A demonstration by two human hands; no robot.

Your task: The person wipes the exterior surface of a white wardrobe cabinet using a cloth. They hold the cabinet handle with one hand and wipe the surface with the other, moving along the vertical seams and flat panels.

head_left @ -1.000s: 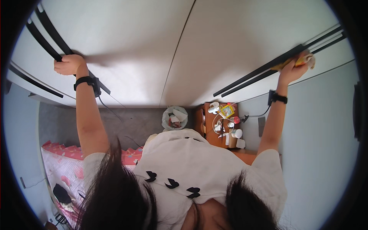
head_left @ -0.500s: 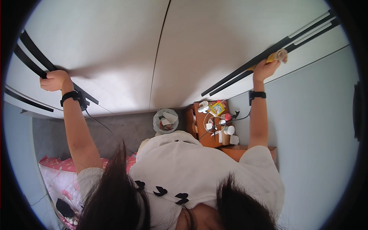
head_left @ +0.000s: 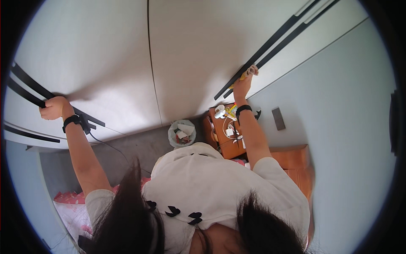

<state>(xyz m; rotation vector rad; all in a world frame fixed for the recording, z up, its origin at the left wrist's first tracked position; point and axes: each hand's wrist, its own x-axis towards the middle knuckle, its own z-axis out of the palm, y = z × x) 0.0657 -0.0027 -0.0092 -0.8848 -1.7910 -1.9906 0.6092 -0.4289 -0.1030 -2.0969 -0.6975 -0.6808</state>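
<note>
My left hand [head_left: 56, 108] is wrapped round a long black handle [head_left: 31, 81] on the left part of a pale wardrobe front [head_left: 101, 46]. My right hand [head_left: 242, 87] clasps a crumpled yellow and whitish cloth [head_left: 252, 71]. It presses near the lower end of the paired black handles [head_left: 270, 43] on the right, with some of the cloth against them. Much of the cloth is hidden by the fingers. Both wrists wear black bands, and the left one carries a small box with a cable.
Below the doors stands a lined waste bin [head_left: 182, 133] with papers in it. A brown bedside cabinet [head_left: 230, 150] beside it bears small items and cables. The pale blue wall [head_left: 338, 127] is at the right, with a grey switch plate [head_left: 278, 119]. Pink bedding [head_left: 69, 197] lies at lower left.
My right hand has moved down and left along the right handles with the cloth, to near their lower end. My left hand still holds its handle; the view has shifted.
</note>
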